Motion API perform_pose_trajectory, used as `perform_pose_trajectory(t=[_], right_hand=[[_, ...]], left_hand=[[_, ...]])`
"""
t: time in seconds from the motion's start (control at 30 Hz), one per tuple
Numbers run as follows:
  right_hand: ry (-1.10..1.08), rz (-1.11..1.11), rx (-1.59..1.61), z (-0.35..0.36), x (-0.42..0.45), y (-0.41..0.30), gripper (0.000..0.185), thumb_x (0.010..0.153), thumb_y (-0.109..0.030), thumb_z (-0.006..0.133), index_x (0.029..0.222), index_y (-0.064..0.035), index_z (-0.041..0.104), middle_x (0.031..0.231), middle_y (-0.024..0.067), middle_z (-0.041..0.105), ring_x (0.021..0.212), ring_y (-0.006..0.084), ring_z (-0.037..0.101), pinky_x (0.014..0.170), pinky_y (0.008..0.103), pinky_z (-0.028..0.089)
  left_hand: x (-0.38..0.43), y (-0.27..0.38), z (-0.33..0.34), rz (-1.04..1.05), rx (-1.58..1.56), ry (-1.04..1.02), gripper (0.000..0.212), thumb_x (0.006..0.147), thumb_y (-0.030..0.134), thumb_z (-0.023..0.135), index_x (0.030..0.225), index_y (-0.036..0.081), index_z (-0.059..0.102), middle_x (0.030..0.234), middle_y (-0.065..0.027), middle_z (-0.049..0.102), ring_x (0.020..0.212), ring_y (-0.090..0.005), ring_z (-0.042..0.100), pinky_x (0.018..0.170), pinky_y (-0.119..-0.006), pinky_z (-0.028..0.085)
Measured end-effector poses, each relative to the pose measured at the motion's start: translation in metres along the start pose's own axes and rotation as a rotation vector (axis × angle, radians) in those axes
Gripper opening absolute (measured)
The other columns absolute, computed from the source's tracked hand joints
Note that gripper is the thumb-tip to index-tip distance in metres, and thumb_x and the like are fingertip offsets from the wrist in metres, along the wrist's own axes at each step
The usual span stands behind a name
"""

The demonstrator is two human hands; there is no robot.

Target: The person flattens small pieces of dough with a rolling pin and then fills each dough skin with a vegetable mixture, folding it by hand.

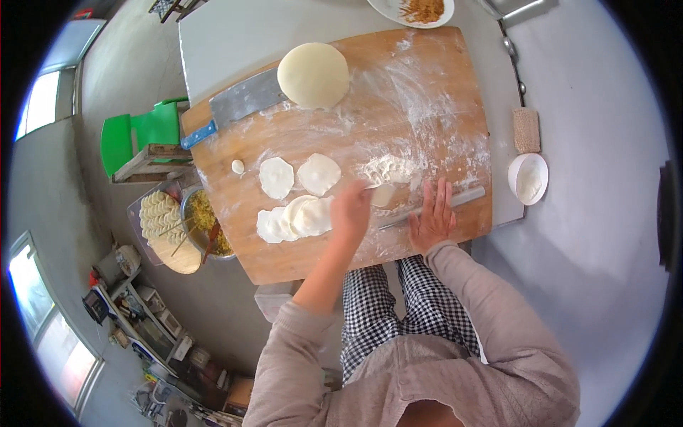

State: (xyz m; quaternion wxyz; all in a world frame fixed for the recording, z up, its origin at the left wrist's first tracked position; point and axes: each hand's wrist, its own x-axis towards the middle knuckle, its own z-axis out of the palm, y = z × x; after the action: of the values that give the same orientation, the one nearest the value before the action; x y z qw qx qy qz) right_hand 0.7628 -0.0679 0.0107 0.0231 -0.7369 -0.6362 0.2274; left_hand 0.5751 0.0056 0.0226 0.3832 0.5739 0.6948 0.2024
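My right hand [434, 218] lies flat, fingers spread, on a rolling pin [467, 197] at the near right of the floured wooden board [320, 131]. Blurred, my left hand [352, 213] pinches the edge of a small dough wrapper [383, 195], part of which lies beside the pin. Left of that hand is an overlapping row of dough wrappers [299, 218]. Two round wrappers [319, 174] lie beyond the row, with a small dough piece [238, 166] to their left. Loose flour [388, 168] is heaped beyond the held wrapper.
A large dough ball [313, 76] touches the blade of a cleaver [248, 98] at the board's far left. Left of the board stand a bowl of filling [201, 211] and a tray of dumplings [160, 213]. A flour bowl [528, 179] is at right, a plate [389, 10] at the top.
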Motion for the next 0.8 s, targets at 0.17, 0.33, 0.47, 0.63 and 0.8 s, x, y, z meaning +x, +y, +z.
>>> perform_pose_trajectory(t=[0.17,0.33,0.47,0.63,0.8], right_hand=[[0.124,-0.088,0.059,-0.008,0.015,0.009,0.047,0.086,-0.035,0.052,0.126,-0.0108,0.045,0.148,0.0164,0.024,0.137,0.0358,0.023,0.099,0.0533,0.03],[0.159,-0.287,0.055,-0.004,0.033,0.005,0.016,0.084,-0.03,0.057,0.083,-0.0139,0.057,0.137,0.009,0.041,0.13,0.0297,0.036,0.093,0.0484,0.035],[0.191,-0.379,0.02,-0.005,0.05,0.028,0.015,0.083,-0.031,0.058,0.079,-0.0173,0.059,0.131,0.0063,0.045,0.123,0.0267,0.042,0.092,0.0457,0.036],[0.21,-0.254,0.049,-0.016,0.052,0.029,0.024,0.085,-0.029,0.055,0.104,-0.0162,0.058,0.137,0.0113,0.039,0.128,0.0312,0.037,0.096,0.049,0.034],[0.138,0.055,0.013,-0.022,0.069,-0.009,0.052,0.088,-0.028,0.048,0.136,-0.011,0.038,0.147,0.0188,0.024,0.137,0.037,0.022,0.102,0.0552,0.027]], left_hand=[[0.041,-0.07,-0.08,0.039,0.093,0.532,0.027,0.078,0.016,0.073,0.1,0.003,0.063,0.084,-0.0073,0.06,0.069,-0.019,0.056,0.064,-0.032,0.046],[0.098,-0.133,-0.166,-0.072,0.325,0.536,0.025,0.08,0.015,0.07,0.099,0.001,0.061,0.084,-0.0065,0.061,0.069,-0.0149,0.054,0.062,-0.029,0.045],[0.106,-0.118,-0.153,-0.136,0.179,0.376,0.022,0.08,0.011,0.069,0.098,0.002,0.062,0.075,-0.0046,0.06,0.068,-0.013,0.055,0.06,-0.026,0.045],[0.073,-0.089,-0.077,-0.003,-0.059,0.095,0.016,0.08,0.012,0.065,0.095,0.006,0.066,0.08,-0.0097,0.066,0.071,-0.0198,0.062,0.064,-0.032,0.049],[0.025,0.045,0.038,0.092,-0.009,-0.285,0.013,0.073,0.013,0.067,0.083,0.004,0.069,0.078,-0.0176,0.061,0.075,-0.0334,0.061,0.07,-0.04,0.049]])
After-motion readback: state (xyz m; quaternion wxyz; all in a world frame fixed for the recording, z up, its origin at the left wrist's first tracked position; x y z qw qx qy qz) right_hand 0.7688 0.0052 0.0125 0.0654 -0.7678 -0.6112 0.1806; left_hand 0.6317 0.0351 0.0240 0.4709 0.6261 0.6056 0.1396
